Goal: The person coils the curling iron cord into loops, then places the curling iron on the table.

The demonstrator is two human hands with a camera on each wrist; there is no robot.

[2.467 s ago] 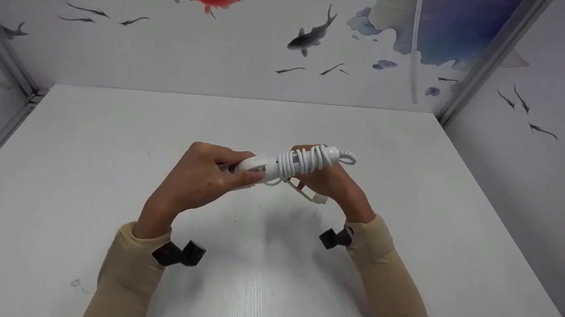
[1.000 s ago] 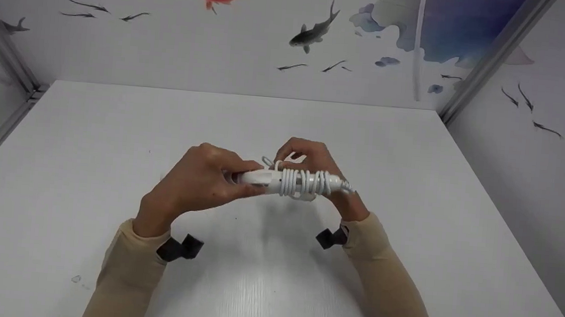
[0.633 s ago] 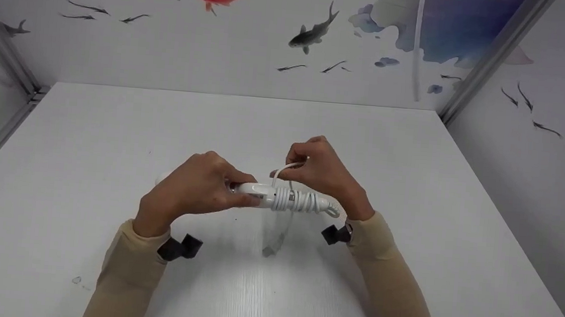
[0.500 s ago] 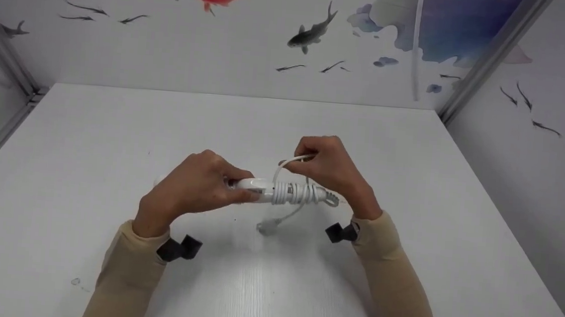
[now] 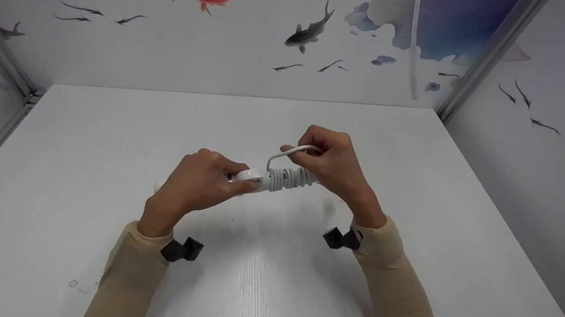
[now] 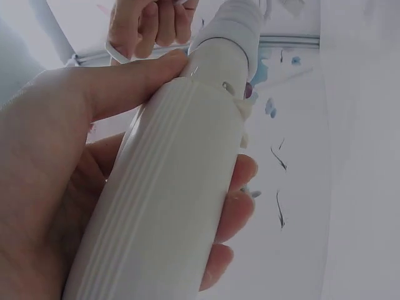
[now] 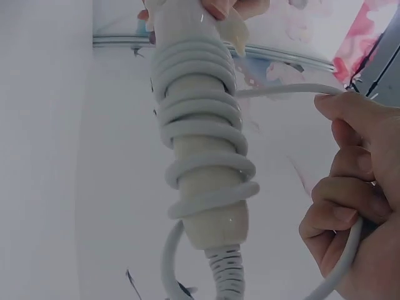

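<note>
White and long, the round plastic wand point(image 5: 252, 174) is being held above the smooth white desk point(image 5: 252, 287) in the head view. The left hand point(image 5: 202, 181) is curling its grip round it; the right hand point(image 5: 335, 162) is pinching a thin white cord point(image 5: 276, 155). In the left wrist view, fingers point(image 6: 235, 215) are wrapping round the wand's fat body. In the right wrist view, many loops point(image 7: 201, 132) are sitting round the handle point(image 7: 215, 228), but one length is running unwrapped through the right hand's grip, so it is looking partly wrapped; on or off, I cannot tell.
</note>
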